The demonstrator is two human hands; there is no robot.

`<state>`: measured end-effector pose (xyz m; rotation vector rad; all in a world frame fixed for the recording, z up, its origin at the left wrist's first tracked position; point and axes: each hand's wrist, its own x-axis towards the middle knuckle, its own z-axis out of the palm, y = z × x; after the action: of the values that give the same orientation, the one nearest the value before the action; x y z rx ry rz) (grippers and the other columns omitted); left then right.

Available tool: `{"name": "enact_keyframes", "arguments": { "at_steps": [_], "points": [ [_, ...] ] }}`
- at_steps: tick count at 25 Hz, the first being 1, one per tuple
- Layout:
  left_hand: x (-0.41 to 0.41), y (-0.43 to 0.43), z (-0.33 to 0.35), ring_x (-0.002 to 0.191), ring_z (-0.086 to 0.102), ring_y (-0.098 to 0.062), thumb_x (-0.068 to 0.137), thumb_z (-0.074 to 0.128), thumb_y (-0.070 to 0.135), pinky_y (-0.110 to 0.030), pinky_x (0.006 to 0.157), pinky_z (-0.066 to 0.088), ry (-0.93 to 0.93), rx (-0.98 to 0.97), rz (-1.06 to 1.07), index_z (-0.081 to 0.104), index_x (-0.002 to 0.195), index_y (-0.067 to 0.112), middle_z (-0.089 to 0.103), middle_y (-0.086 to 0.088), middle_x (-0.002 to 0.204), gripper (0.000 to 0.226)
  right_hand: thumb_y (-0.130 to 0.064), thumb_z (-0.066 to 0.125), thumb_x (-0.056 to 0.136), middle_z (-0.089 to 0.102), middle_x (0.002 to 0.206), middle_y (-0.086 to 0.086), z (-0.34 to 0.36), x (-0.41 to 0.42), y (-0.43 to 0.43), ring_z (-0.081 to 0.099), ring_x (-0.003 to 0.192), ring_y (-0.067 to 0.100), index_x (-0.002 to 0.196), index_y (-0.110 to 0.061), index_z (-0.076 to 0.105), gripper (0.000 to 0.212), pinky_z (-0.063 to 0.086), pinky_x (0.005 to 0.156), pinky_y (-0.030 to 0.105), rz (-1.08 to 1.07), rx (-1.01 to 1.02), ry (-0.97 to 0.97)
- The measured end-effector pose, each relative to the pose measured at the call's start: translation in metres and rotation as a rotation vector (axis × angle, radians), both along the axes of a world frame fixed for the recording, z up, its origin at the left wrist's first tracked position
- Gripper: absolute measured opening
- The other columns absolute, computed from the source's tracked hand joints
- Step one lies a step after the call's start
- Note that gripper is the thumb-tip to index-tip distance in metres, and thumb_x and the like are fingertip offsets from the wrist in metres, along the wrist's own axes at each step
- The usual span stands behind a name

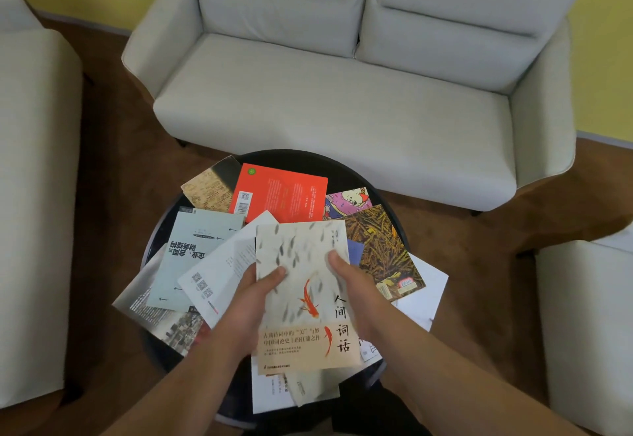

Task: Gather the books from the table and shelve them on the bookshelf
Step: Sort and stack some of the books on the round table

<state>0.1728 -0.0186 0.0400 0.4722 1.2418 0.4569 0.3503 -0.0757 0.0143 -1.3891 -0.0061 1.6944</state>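
Head view: left hand (pixel 251 298) and right hand (pixel 358 290) both grip the fish-cover book (pixel 301 250) by its side edges. Thumbs are on the cover, and the other fingers are hidden underneath. The book sits just over the messy pile on the round desk (pixel 349 175). No bookshelf in view. Risk: the grey book (pixel 195 257) and the white sheets overhang the rim, so a dragging lift could knock them to the floor.

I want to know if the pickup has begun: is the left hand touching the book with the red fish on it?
Touching. The head view shows the thumb of the left hand lying on the cover of the book at its left edge.
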Motion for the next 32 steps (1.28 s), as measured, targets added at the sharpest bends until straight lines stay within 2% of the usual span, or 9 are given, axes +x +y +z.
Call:
{"name": "enact_keyframes", "arguments": {
  "at_steps": [3, 6, 9, 13, 17, 21, 27, 30, 32],
  "points": [
    [-0.024, 0.018, 0.011, 0.100, 0.072, -0.043, 0.091, 0.069, 0.014, -0.069, 0.084, 0.053, 0.050, 0.027, 0.016, 0.064, 0.120, 0.019, 0.077, -0.017, 0.107, 0.030, -0.054, 0.058, 0.093, 0.071, 0.123, 0.009, 0.009, -0.013, 0.005, 0.069, 0.112, 0.029, 0.131, -0.018, 0.060, 0.052, 0.054, 0.096, 0.049, 0.227, 0.010, -0.146],
    [-0.054, 0.043, 0.012, 0.093, 0.074, -0.043, 0.089, 0.071, 0.018, -0.066, 0.080, 0.056, 0.072, 0.030, 0.019, 0.067, 0.112, 0.021, 0.077, -0.017, 0.106, 0.023, -0.032, 0.054, 0.100, 0.065, 0.111, 0.019, 0.011, 0.005, -0.005, 0.062, 0.103, 0.035, 0.114, -0.004, 0.063, 0.033, 0.051, 0.098, 0.053, 0.347, -0.031, -0.672],
    [-0.074, 0.070, -0.005, 0.093, 0.074, -0.041, 0.090, 0.071, 0.020, -0.062, 0.082, 0.057, 0.163, 0.058, -0.011, 0.066, 0.114, 0.017, 0.076, -0.017, 0.111, 0.025, -0.036, 0.062, 0.090, 0.062, 0.103, 0.006, -0.002, 0.033, -0.036, 0.061, 0.098, 0.027, 0.116, -0.011, 0.061, 0.036, 0.051, 0.084, 0.041, 0.527, -0.207, -1.022],
    [-0.074, 0.072, -0.025, 0.095, 0.073, -0.035, 0.093, 0.067, 0.038, -0.056, 0.092, 0.055, 0.445, 0.255, -0.147, 0.066, 0.118, 0.016, 0.076, -0.009, 0.109, 0.034, -0.062, 0.064, 0.067, 0.064, 0.118, 0.005, -0.039, 0.039, -0.065, 0.067, 0.098, 0.023, 0.120, -0.019, 0.061, 0.068, 0.059, 0.085, 0.043, 0.653, -0.283, -0.965],
    [-0.075, 0.062, -0.033, 0.098, 0.065, -0.026, 0.089, 0.049, 0.064, -0.046, 0.090, 0.054, 0.967, 0.607, -0.425, 0.061, 0.114, 0.016, 0.067, -0.002, 0.107, 0.055, -0.042, 0.075, 0.077, 0.063, 0.121, 0.010, -0.045, 0.037, -0.060, 0.066, 0.102, 0.027, 0.121, -0.016, 0.059, 0.053, 0.058, 0.088, 0.044, 0.562, -0.266, -0.987],
    [-0.090, 0.053, -0.034, 0.094, 0.067, -0.022, 0.099, 0.052, 0.040, -0.046, 0.086, 0.057, 0.824, 0.577, -0.495, 0.058, 0.115, 0.020, 0.068, -0.001, 0.106, 0.027, -0.023, 0.067, 0.093, 0.068, 0.120, 0.003, -0.029, 0.036, -0.057, 0.067, 0.099, 0.022, 0.128, -0.017, 0.060, 0.036, 0.054, 0.079, 0.033, 0.551, -0.206, -0.936],
    [-0.091, 0.030, -0.033, 0.066, 0.061, -0.013, 0.098, 0.058, 0.034, -0.029, 0.054, 0.044, 1.014, 0.656, -0.373, 0.067, 0.085, 0.020, 0.068, 0.001, 0.076, 0.021, -0.011, 0.053, 0.101, 0.075, 0.105, -0.013, 0.032, 0.034, -0.055, 0.071, 0.087, 0.001, 0.125, -0.031, 0.064, 0.033, 0.051, 0.063, 0.011, 0.574, 0.020, -0.843],
    [-0.088, 0.028, -0.031, 0.066, 0.063, -0.016, 0.095, 0.061, 0.038, -0.031, 0.055, 0.049, 1.028, 0.627, -0.319, 0.069, 0.082, 0.020, 0.070, 0.000, 0.081, 0.023, -0.009, 0.052, 0.101, 0.073, 0.095, -0.032, 0.074, 0.034, -0.049, 0.068, 0.087, -0.012, 0.115, -0.041, 0.065, 0.037, 0.049, 0.067, 0.007, 0.634, 0.097, -0.845],
    [-0.088, 0.028, -0.028, 0.082, 0.066, -0.021, 0.094, 0.062, 0.041, -0.037, 0.067, 0.056, 1.026, 0.611, -0.292, 0.071, 0.104, 0.017, 0.071, -0.004, 0.100, 0.027, -0.008, 0.052, 0.101, 0.074, 0.092, -0.029, 0.096, 0.042, -0.045, 0.070, 0.083, -0.008, 0.108, -0.043, 0.066, 0.039, 0.052, 0.068, 0.011, 0.639, 0.126, -0.856]
  ]
}}
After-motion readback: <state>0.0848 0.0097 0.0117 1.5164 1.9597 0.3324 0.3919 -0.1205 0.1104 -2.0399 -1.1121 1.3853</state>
